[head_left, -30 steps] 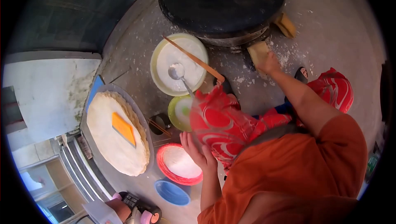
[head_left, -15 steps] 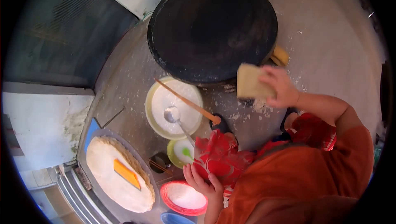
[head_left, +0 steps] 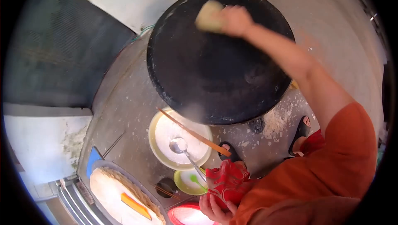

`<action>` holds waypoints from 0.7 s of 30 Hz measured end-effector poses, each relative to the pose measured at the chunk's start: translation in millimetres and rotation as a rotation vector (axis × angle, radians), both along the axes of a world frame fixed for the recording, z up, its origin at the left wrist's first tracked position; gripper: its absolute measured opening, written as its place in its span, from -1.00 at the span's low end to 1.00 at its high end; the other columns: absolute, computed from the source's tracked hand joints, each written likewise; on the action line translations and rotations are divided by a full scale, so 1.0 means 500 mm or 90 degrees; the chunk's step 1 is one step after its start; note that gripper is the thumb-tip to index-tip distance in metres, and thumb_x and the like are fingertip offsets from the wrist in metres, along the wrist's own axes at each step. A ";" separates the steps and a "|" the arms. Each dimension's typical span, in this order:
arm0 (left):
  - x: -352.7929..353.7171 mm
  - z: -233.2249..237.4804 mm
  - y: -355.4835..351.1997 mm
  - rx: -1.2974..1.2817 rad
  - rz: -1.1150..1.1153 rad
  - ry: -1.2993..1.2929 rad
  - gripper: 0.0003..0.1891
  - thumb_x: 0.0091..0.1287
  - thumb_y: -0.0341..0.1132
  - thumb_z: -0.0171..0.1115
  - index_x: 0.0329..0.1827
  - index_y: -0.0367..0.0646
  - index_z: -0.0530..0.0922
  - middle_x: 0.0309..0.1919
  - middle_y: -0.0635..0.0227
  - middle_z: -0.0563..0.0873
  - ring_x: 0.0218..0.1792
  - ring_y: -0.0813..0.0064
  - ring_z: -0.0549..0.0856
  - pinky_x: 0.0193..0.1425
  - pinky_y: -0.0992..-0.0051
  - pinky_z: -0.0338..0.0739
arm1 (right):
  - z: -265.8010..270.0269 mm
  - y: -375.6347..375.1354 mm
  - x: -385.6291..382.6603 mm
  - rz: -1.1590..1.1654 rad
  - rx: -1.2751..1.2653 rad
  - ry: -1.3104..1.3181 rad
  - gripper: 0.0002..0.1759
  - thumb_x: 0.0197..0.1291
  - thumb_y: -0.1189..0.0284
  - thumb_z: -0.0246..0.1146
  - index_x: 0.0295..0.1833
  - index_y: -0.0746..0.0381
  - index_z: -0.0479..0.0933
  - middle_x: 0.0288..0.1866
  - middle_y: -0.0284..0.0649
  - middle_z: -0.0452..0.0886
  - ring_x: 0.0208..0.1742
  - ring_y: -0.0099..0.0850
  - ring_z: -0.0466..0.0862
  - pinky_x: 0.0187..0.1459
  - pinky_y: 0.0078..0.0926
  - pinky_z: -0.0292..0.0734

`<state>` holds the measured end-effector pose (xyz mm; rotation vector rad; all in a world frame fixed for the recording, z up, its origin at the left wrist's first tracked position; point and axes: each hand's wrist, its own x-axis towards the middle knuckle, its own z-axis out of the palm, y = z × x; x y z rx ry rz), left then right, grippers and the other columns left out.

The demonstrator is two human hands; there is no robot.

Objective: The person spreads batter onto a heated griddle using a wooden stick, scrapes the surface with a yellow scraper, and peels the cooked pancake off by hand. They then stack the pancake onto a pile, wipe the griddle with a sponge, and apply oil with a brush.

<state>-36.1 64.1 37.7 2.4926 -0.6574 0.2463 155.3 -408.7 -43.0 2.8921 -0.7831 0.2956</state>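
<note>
Here, one sponge (head_left: 208,16), one griddle (head_left: 203,75).

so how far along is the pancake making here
Done: a stack of thin pancakes lies at lower left. In hand: the right hand holds a tan pad at the far edge of the black griddle, which is bare; the left hand rests on the red-patterned knee. Left: the white bowl holds plenty of batter, with the ladle in it, so probably more rounds to go.
</note>
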 end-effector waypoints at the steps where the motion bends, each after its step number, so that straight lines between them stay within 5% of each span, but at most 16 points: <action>1: 0.006 0.002 -0.007 0.013 -0.020 0.010 -0.57 0.13 -0.19 0.10 -0.03 -0.35 0.48 -0.03 -0.03 0.47 -0.03 -0.02 0.46 0.08 0.13 0.34 | -0.001 0.098 -0.025 0.178 0.013 -0.030 -0.68 -0.17 0.24 0.15 -0.23 0.09 0.52 -0.32 -0.12 0.55 -0.31 -0.18 0.54 -0.25 -0.28 0.45; 3: 0.024 -0.004 -0.015 0.024 -0.032 0.014 -0.57 0.12 -0.19 0.11 -0.05 -0.35 0.49 -0.04 -0.03 0.48 -0.03 -0.01 0.47 0.07 0.13 0.34 | -0.013 0.221 -0.161 0.462 0.076 -0.216 -0.56 -0.19 0.30 0.18 -0.05 -0.02 0.52 -0.23 -0.19 0.48 -0.13 -0.24 0.46 -0.06 -0.24 0.31; 4: 0.040 -0.014 -0.019 0.038 -0.037 0.004 -0.58 0.11 -0.19 0.11 -0.06 -0.35 0.49 -0.05 -0.02 0.49 -0.04 0.00 0.47 0.07 0.13 0.35 | 0.012 0.234 -0.227 0.510 0.170 -0.176 -0.58 -0.20 0.40 0.21 -0.08 -0.09 0.54 -0.23 -0.23 0.49 -0.23 -0.28 0.50 -0.11 -0.31 0.35; 5: 0.051 -0.022 -0.023 0.029 -0.030 0.001 -0.58 0.11 -0.19 0.11 -0.06 -0.35 0.49 -0.05 -0.02 0.49 -0.04 0.00 0.47 0.07 0.13 0.35 | 0.018 0.202 -0.281 0.487 0.252 -0.140 -0.55 -0.26 0.45 0.26 -0.10 -0.07 0.54 -0.18 -0.21 0.51 -0.17 -0.26 0.52 -0.05 -0.28 0.35; 6: 0.056 -0.027 -0.025 0.022 -0.014 -0.006 -0.58 0.11 -0.19 0.12 -0.07 -0.35 0.50 -0.06 -0.01 0.50 -0.04 0.01 0.48 0.06 0.14 0.36 | 0.022 0.139 -0.301 0.306 0.512 -0.050 -0.56 -0.23 0.48 0.25 -0.10 -0.06 0.54 -0.14 -0.20 0.51 -0.13 -0.25 0.52 0.00 -0.27 0.34; 7: 0.063 -0.032 -0.027 0.020 0.000 -0.013 -0.59 0.10 -0.19 0.12 -0.08 -0.34 0.51 -0.07 0.00 0.50 -0.04 0.02 0.48 0.05 0.14 0.37 | 0.020 0.049 -0.294 0.354 0.178 -0.121 -0.56 -0.18 0.46 0.23 -0.06 -0.02 0.52 -0.16 -0.18 0.52 -0.18 -0.22 0.53 -0.08 -0.29 0.41; 8: 0.064 -0.038 -0.032 -0.014 0.028 -0.002 -0.57 0.10 -0.13 0.16 -0.11 -0.31 0.53 -0.10 0.00 0.51 -0.04 0.03 0.47 0.05 0.12 0.37 | -0.016 -0.052 -0.290 0.216 -0.063 -0.224 -0.55 -0.09 0.38 0.19 0.03 0.00 0.47 -0.19 -0.15 0.51 -0.22 -0.22 0.54 -0.21 -0.30 0.46; 10: 0.086 -0.050 -0.001 0.054 -0.032 -0.035 -0.61 0.11 -0.15 0.16 -0.13 -0.30 0.54 -0.12 0.02 0.52 -0.08 0.04 0.50 0.01 0.13 0.41 | -0.044 -0.245 -0.193 -0.166 0.006 -0.085 -0.53 0.02 0.30 0.07 0.13 0.02 0.39 -0.15 -0.11 0.49 -0.15 -0.21 0.53 -0.20 -0.27 0.47; 12: 0.090 -0.091 0.043 0.119 -0.089 -0.078 -0.64 0.13 -0.17 0.15 -0.15 -0.29 0.55 -0.14 0.04 0.53 -0.12 0.05 0.52 -0.04 0.15 0.44 | -0.042 -0.271 0.002 -0.185 0.049 -0.053 -0.65 -0.09 0.24 0.14 -0.11 0.04 0.52 -0.32 -0.20 0.59 -0.31 -0.23 0.61 -0.33 -0.26 0.51; 14: 0.086 -0.186 0.105 0.109 -0.139 -0.127 -0.70 0.16 -0.23 0.13 -0.17 -0.29 0.55 -0.17 0.07 0.54 -0.21 0.08 0.55 -0.13 0.19 0.49 | -0.009 -0.082 0.189 -0.027 0.016 0.002 -0.75 -0.20 0.20 0.20 -0.38 0.08 0.57 -0.39 -0.23 0.61 -0.35 -0.31 0.63 -0.40 -0.34 0.51; 16: 0.106 -0.175 0.081 0.092 -0.185 -0.167 -0.82 0.18 -0.40 0.11 -0.22 -0.31 0.56 -0.22 0.12 0.56 -0.35 0.16 0.58 -0.28 0.29 0.54 | 0.012 0.147 0.283 0.274 0.072 0.047 -0.81 -0.32 0.33 0.21 -0.43 -0.02 0.56 -0.46 -0.24 0.59 -0.42 -0.26 0.62 -0.44 -0.31 0.50; 18: 0.071 -0.232 0.115 0.015 -0.060 -0.030 -0.81 0.16 -0.41 0.14 -0.21 -0.32 0.55 -0.23 0.12 0.56 -0.34 0.17 0.58 -0.27 0.28 0.54 | -0.048 0.287 0.327 0.591 0.155 -0.209 -0.81 -0.28 0.28 0.23 -0.39 -0.09 0.56 -0.37 -0.31 0.60 -0.27 -0.29 0.60 -0.31 -0.32 0.46; 20: 0.070 -0.203 0.073 -0.070 0.066 0.108 -0.80 0.14 -0.42 0.17 -0.20 -0.33 0.55 -0.23 0.12 0.56 -0.34 0.17 0.58 -0.27 0.28 0.54 | -0.039 0.267 0.373 0.486 0.113 -0.101 -0.80 -0.24 0.24 0.23 -0.36 -0.09 0.57 -0.32 -0.30 0.60 -0.21 -0.30 0.58 -0.25 -0.31 0.44; 21: 0.090 -0.098 -0.013 -0.019 0.040 0.136 -0.79 0.13 -0.43 0.19 -0.18 -0.33 0.54 -0.22 0.10 0.55 -0.30 0.16 0.58 -0.23 0.25 0.53 | -0.031 0.211 0.406 0.387 0.111 -0.036 -0.80 -0.22 0.23 0.22 -0.36 -0.06 0.58 -0.33 -0.28 0.60 -0.21 -0.30 0.58 -0.24 -0.29 0.44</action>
